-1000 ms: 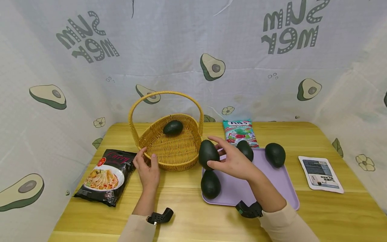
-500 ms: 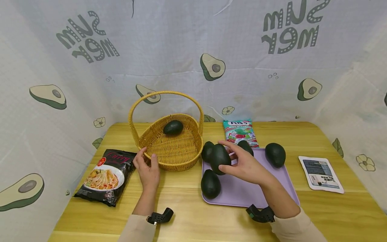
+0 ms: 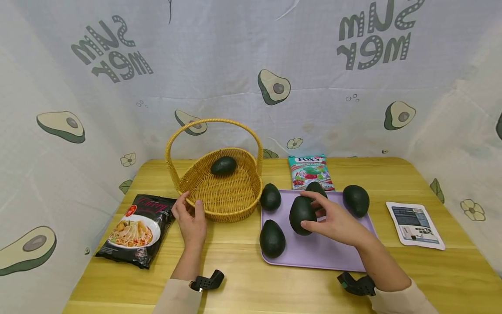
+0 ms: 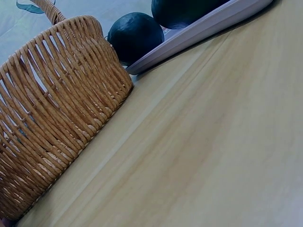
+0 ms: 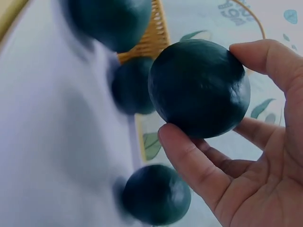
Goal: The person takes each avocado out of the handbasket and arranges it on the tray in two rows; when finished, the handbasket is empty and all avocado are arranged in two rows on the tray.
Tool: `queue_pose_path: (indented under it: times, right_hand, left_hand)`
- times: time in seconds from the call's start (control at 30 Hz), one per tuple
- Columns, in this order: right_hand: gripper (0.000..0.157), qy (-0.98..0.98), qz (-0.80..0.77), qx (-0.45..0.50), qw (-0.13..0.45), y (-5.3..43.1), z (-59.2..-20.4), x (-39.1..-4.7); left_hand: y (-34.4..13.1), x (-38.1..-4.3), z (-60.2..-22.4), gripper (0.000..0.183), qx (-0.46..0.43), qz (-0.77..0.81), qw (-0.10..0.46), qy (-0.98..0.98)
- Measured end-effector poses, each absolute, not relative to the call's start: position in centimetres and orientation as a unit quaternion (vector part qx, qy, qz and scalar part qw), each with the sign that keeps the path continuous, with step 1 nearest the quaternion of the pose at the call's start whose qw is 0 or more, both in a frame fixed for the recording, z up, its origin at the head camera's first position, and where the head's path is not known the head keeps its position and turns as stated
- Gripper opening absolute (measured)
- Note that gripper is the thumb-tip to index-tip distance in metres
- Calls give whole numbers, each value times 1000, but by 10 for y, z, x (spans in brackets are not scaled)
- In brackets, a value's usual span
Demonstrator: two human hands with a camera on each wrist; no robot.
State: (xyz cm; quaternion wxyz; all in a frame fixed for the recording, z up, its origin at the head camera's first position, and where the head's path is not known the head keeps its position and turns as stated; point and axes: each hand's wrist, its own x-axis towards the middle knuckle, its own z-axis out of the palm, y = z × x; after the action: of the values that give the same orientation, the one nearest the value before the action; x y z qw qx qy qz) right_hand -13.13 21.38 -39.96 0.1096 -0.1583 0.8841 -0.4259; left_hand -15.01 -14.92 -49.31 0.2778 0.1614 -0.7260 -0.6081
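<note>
My right hand holds a dark green avocado over the lilac tray; thumb and fingers pinch its sides, as the right wrist view also shows. Two avocados stand at the tray's left side, one at the front and one at the back. At the rear are another avocado, partly behind my fingers, and one on the right. With relaxed fingers, my left hand touches the front left rim of a yellow wicker basket. Inside the basket lies one avocado.
A black noodle packet lies left of the basket. Behind the tray is a sweets bag, and a white printed pouch lies to its right. The basket's tall arched handle rises before a patterned cloth.
My right hand has carried its avocado rightward, from beside the basket to over the middle of the tray. The back left avocado has come into view. My left hand has stayed at the basket.
</note>
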Motion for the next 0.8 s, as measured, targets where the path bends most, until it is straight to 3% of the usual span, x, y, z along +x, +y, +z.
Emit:
queue_pose_path:
  times: [0.47,0.8]
  right_hand:
    - [72,896,-388,-149,154,244,-419,-117]
    - [69,895,-378,-146,185,255,-426,-110]
  left_hand:
    - [-139,-137,-466,42,151,-612,281,-724]
    - [-146,-146,-485,43,153,-618,280,-719]
